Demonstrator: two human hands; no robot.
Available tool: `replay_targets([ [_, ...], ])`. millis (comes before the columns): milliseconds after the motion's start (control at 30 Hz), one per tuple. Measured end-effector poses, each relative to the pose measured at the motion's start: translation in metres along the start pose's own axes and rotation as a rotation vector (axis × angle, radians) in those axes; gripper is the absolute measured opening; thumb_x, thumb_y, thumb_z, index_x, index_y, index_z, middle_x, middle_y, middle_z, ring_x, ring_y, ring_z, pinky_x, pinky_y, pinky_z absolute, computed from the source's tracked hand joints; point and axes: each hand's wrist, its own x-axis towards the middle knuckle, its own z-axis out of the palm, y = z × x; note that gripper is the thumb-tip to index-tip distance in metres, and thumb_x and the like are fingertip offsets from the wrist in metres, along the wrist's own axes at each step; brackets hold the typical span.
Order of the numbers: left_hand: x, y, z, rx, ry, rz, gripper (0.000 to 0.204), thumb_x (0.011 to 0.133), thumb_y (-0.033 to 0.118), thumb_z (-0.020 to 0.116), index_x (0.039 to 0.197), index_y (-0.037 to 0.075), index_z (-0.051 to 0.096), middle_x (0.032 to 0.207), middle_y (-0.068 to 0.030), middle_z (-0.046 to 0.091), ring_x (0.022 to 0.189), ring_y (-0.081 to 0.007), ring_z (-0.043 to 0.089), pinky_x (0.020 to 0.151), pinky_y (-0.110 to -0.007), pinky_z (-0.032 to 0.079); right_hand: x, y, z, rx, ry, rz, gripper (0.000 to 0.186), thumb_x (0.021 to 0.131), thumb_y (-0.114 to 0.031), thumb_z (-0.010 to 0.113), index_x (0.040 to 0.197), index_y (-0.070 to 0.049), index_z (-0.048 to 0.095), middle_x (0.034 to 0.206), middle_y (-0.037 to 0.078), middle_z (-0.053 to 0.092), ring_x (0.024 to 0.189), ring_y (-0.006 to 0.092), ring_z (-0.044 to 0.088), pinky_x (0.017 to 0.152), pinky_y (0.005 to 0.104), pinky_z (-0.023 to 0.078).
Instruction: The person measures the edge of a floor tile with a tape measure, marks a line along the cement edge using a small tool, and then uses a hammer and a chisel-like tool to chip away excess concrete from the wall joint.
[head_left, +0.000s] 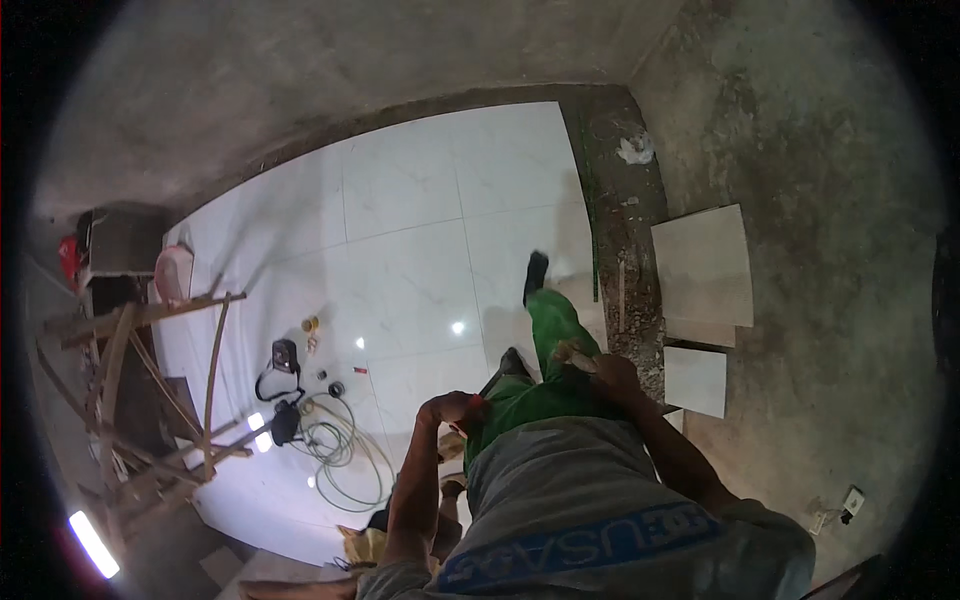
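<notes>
Shirt (575,470), grey: nearest.
Left hand (452,408): bent in at the left side of the green trousers (560,325); fingers curled, their gap hidden. Orange piece (478,402), small, just right of the knuckles; whether gripped, cannot tell.
Right hand (610,373): over the right thigh, a little farther out than the left; fingers partly bent, spread uncertain.
Tan piece (572,354), ragged: at the right hand's fingertips, on their left and far side, against the trousers; long axis running far-left to near-right, roughly in line with the hand. Right hand much the nearer. Glove or cloth, and firmness of hold: cannot tell.
Hose (335,450), coiled: left, on the white floor (405,190).
Right foot (536,272), dark: beyond the thigh.
Slabs (702,270), pale: farther right, by the wall.
</notes>
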Motion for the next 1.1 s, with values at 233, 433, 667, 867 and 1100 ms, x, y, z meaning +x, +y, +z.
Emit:
replay_targets([
  [233, 0.074, -0.02, -0.124, 0.43, -0.125, 0.253, 0.045, 0.087, 0.025, 0.076, 0.13, 0.013, 0.067, 0.092, -0.0044, 0.072, 0.071, -0.0157, 0.066, 0.061, -0.035, 0.057, 0.16, -0.061, -0.109, 0.035, -0.198, 0.155, 0.039, 0.087, -0.042, 0.063, 0.09, -0.004, 0.071, 0.087, 0.025, 0.07, 0.086, 0.0457, 0.069, 0.077, 0.0557, 0.053],
  [433, 0.086, 0.141, -0.265, 0.458, -0.261, 0.002, 0.036, 0.085, 0.017, 0.071, 0.121, 0.013, 0.069, 0.106, -0.0056, 0.073, 0.084, -0.0233, 0.072, 0.07, -0.039, 0.059, 0.288, -0.023, -0.191, 0.07, -0.38, 0.251, 0.029, 0.08, -0.023, 0.065, 0.104, -0.006, 0.071, 0.088, 0.022, 0.072, 0.087, 0.043, 0.071, 0.079, 0.0574, 0.054],
  [667, 0.093, 0.282, -0.379, -0.438, -0.178, -0.169, 0.023, 0.092, 0.015, 0.073, 0.111, 0.003, 0.07, 0.105, -0.0051, 0.07, 0.098, -0.0245, 0.07, 0.075, -0.047, 0.063, 0.369, 0.012, -0.24, 0.088, -0.462, 0.336, 0.037, 0.083, -0.016, 0.065, 0.12, -0.015, 0.066, 0.088, 0.024, 0.071, 0.084, 0.0438, 0.07, 0.077, 0.0588, 0.053],
  [867, 0.096, 0.415, -0.489, 0.078, -0.233, -0.292, 0.026, 0.082, 0.011, 0.079, 0.106, 0.006, 0.07, 0.088, -0.0031, 0.067, 0.078, -0.0154, 0.068, 0.066, -0.037, 0.066, 0.469, 0.001, -0.305, 0.281, -0.285, 0.443, 0.039, 0.087, -0.016, 0.062, 0.127, -0.014, 0.064, 0.089, 0.027, 0.07, 0.087, 0.0469, 0.068, 0.079, 0.0575, 0.052],
  [1100, 0.115, 0.507, -0.557, 0.208, -0.454, -0.468, 0.02, 0.082, 0.016, 0.079, 0.093, 0.006, 0.065, 0.079, -0.0001, 0.062, 0.07, -0.0118, 0.065, 0.059, -0.033, 0.062, 0.511, 0.01, -0.332, 0.545, -0.116, 0.477, 0.055, 0.088, -0.01, 0.056, 0.143, -0.013, 0.052, 0.091, 0.028, 0.067, 0.087, 0.0457, 0.068, 0.077, 0.0555, 0.052],
])
